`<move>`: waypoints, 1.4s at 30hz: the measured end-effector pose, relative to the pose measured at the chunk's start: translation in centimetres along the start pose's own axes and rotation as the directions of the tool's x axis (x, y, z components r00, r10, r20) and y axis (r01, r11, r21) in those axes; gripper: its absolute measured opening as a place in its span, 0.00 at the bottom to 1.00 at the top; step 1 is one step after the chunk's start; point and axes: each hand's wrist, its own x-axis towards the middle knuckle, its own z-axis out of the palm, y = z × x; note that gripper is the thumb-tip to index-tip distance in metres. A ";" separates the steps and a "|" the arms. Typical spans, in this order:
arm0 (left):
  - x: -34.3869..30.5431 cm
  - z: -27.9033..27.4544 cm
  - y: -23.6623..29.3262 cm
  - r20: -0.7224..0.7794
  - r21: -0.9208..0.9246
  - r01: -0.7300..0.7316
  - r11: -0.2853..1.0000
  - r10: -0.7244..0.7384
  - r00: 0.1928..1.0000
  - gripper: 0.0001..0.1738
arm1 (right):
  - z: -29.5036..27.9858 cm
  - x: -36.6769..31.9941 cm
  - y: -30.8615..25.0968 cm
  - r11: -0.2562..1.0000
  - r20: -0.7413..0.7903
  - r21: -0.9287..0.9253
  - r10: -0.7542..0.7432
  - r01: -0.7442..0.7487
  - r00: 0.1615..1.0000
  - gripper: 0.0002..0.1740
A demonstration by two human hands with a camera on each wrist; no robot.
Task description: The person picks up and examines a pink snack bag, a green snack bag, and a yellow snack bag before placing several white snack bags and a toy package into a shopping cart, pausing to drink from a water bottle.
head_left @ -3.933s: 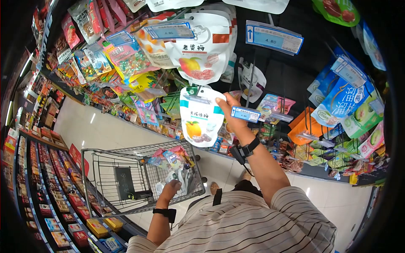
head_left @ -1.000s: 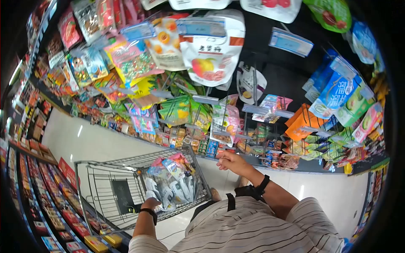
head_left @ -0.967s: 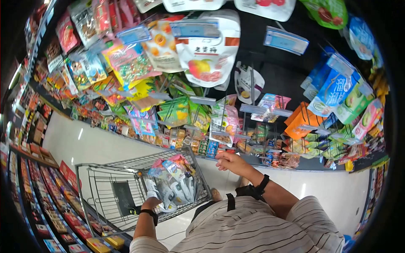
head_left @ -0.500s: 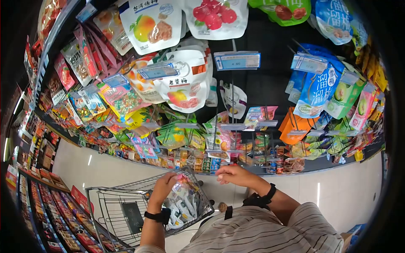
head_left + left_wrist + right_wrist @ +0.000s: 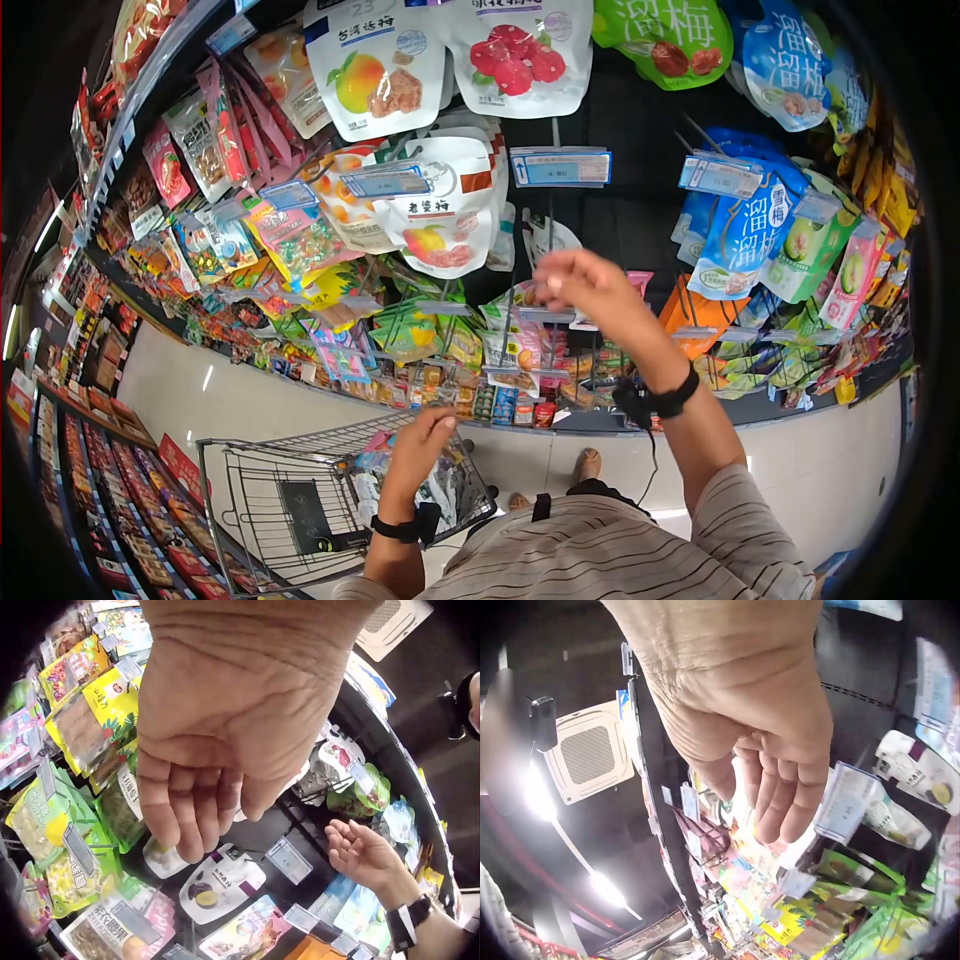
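Right hand point(image 5: 585, 285) up at the pegged snack pouches point(image 5: 440, 205), fingers loosely curled and grasping nothing, left hand point(image 5: 425, 440) relaxed and empty over the wire shopping cart point(image 5: 260, 495), supermarket aisle

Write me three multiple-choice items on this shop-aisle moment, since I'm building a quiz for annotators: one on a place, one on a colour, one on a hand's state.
1. Where is the right hand?
A. flat on the floor
B. raised before the hanging snack pouches
C. in a pocket

2. What colour is the band on the right wrist?
A. black
B. yellow
C. white

3. What does the left hand hold?
A. a bottle
B. a price tag
C. nothing

Key:
1 B: the head view shows it lifted in front of the pouches.
2 A: the strap is plainly black.
3 C: its loosely curled fingers are empty in the left wrist view, above the shopping cart.
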 end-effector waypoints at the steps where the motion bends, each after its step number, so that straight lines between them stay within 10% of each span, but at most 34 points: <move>1: -0.3 -0.2 0.0 0.014 0.006 0.030 1.000 -0.030 0.999 0.17 | -0.2 1.5 -0.6 0.999 -0.013 -0.049 -0.023 0.023 1.000 0.25; 14: -5.6 -4.0 -2.1 -0.138 -0.162 0.149 0.976 -0.172 0.976 0.17 | 0.2 16.6 -0.4 0.905 -0.054 -0.306 -0.326 0.295 0.944 0.52; 42: -5.4 -3.1 -2.8 -0.106 -0.163 0.160 0.974 -0.178 0.978 0.18 | 5.0 15.6 -2.6 0.972 -0.099 -0.060 -0.232 0.227 0.968 0.18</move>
